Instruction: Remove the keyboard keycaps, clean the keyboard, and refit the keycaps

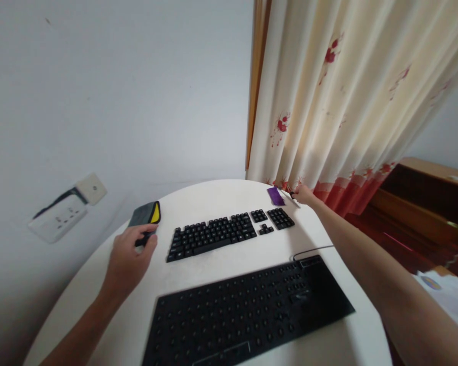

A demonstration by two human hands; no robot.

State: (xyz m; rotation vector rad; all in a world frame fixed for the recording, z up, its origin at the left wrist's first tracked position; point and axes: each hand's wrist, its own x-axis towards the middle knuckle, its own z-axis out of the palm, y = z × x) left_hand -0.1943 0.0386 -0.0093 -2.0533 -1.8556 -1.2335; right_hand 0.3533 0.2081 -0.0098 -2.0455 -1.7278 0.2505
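Across the white counter (209, 201), pinching a black object (142, 240) at ten o'clock with the left hand (130, 254); gripping a dark item (291, 194), too small to identify, at two o'clock with the right hand (304, 195). Likely weighing little, feeling stiff; favouring a middle hold.

White round-edged table (209, 201), black keyboard base (248, 305), keycaps (213, 236) in rows, purple cloth (276, 196), grey-and-yellow pouch (142, 214)

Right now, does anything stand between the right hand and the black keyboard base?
Yes: the rightmost block of black keycaps lies on the white table, between the right hand and the middle of the keyboard base. It looks low enough to pass over.
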